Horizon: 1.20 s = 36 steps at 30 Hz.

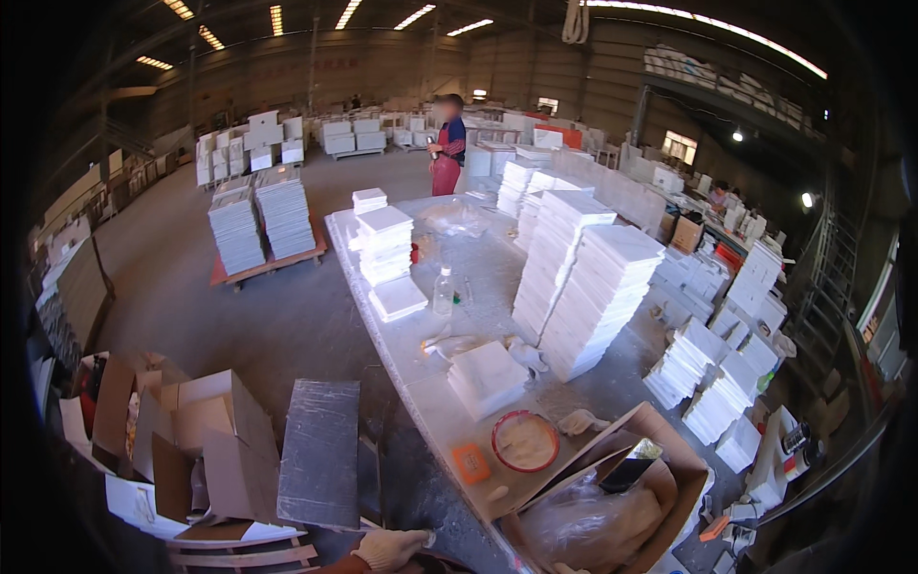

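My left hand (392, 549), in a pale work glove, is low in the view near the lower edge. Its fingers are curled together, and whatever they may hold is hidden. It lies just below a dark grey flat board (318, 453) and left of the long worktable (430, 390). My right hand does not show. On the table's near end are an open cardboard box (681, 450) with clear plastic film (588, 526), a red-rimmed bowl (525, 441) of pale material, an orange block (469, 464) and a short stack of white tiles (486, 379).
Tall white tile stacks (583, 287) stand along the table, with a clear bottle (443, 292) across from them. Open cartons (206, 430) sit at the lower left. A loaded pallet (273, 268) is on the floor beyond. A person (448, 143) stands past the table's far end.
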Motion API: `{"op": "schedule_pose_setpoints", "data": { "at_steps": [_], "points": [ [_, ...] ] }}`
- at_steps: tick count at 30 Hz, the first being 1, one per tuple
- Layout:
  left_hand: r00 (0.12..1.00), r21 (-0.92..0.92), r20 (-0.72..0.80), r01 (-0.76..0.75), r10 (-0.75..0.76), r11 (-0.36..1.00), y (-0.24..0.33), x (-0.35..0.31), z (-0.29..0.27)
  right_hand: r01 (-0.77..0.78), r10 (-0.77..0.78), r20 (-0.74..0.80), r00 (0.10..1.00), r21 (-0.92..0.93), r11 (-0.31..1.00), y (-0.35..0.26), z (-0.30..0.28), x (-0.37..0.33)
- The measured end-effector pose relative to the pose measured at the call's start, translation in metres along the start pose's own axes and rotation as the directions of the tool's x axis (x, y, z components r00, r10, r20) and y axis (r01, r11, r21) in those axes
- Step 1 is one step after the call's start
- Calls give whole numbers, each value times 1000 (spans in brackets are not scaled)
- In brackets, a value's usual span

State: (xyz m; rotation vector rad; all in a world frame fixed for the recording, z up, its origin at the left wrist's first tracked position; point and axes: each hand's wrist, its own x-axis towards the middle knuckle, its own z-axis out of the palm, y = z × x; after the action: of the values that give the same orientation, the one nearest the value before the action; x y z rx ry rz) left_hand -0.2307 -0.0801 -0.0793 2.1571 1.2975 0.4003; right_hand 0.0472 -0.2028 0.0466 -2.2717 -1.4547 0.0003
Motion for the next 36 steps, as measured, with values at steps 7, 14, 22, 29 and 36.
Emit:
{"op": "schedule_pose_setpoints", "data": {
  "at_steps": [7, 14, 22, 29, 36],
  "points": [
    [973, -78, 178, 164, -148, 983, -9, -14, -7, 140, -140, -18, 990, 25, 990, 2, 1, 0],
    [959, 1, 217, 186, -182, 982, -4, -15, -21, 44, -44, 68, 997, 3, 999, -2, 1, -3],
    [933, 92, 339, 94, -120, 991, 3, 7, -23, 116, -114, -79, 990, 16, 993, 1, 7, -4],
    [952, 111, 297, 41, -72, 993, 15, 34, -37, 281, -255, -413, 874, 3, 960, 0, 18, 7],
    [953, 102, 296, 38, -67, 994, 5, 65, -38, 278, -337, -432, 837, -194, 941, 3, 22, 13]
  ]
}}
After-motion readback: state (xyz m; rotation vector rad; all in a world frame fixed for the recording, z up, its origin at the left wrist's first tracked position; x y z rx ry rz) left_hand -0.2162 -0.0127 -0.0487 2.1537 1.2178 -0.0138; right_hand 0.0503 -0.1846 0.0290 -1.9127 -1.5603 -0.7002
